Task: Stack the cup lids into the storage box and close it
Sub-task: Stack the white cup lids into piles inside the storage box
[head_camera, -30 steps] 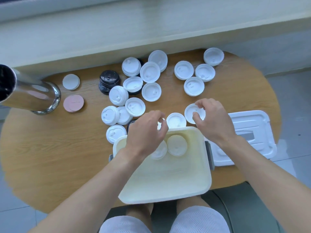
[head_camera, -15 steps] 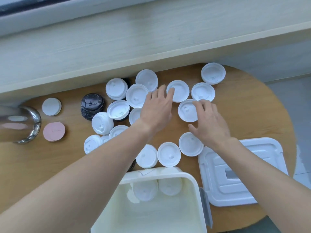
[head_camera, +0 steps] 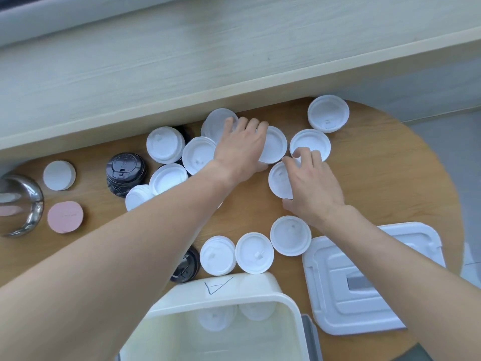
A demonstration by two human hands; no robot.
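Many white cup lids lie loose on the round wooden table [head_camera: 390, 183]. My left hand [head_camera: 242, 147] lies palm down across two of them, a far lid [head_camera: 217, 121] and a nearer lid [head_camera: 276, 144], fingers spread. My right hand [head_camera: 312, 188] curls over another white lid [head_camera: 278, 181], thumb at its near edge and fingertips at its far edge, touching the lid [head_camera: 312, 139] behind. The cream storage box [head_camera: 221, 290] stands open at the bottom with two lids [head_camera: 217, 317] inside. Its white cover [head_camera: 364, 287] rests to the right.
Three white lids [head_camera: 253, 252] sit in a row just beyond the box. Black lids [head_camera: 125, 170] are stacked left of centre, with another black lid [head_camera: 186, 267] under my left forearm. A steel cup [head_camera: 18, 204], a pink disc [head_camera: 65, 217] and a white disc [head_camera: 59, 175] stand far left.
Both hands have left the box and reached to the far lids. The left hand now covers two lids; the right hand has curled around a lid. The camera has come closer.
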